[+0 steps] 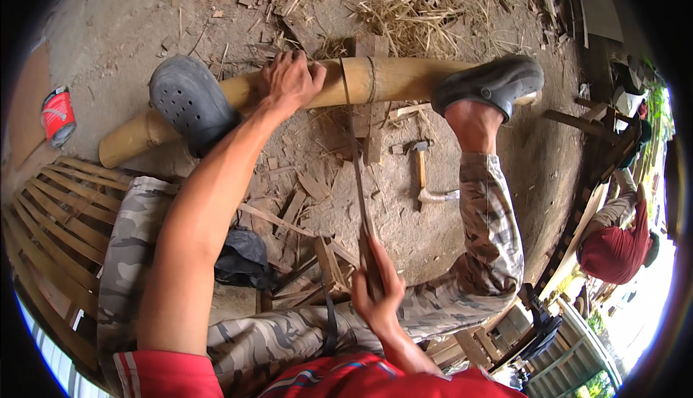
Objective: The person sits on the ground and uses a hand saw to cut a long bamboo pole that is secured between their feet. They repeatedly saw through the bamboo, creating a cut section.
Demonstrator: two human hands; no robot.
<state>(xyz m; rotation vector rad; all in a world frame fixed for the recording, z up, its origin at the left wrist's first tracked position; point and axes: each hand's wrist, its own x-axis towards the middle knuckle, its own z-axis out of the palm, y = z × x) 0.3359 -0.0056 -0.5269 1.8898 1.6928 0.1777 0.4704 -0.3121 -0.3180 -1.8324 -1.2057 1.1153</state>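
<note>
A person's left hand (289,80) presses flat on a bamboo pole (346,84) at twelve o'clock while the right hand (377,290) grips a saw's (357,174) handle at six.

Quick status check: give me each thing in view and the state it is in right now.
Bamboo pole: lying on the ground, pinned under both shoes.
Left hand: pressed on the pole.
Right hand: closed on the saw handle.
Saw: blade set across the pole.
Hammer: lying loose on the ground.
Red can: on its side.
</note>
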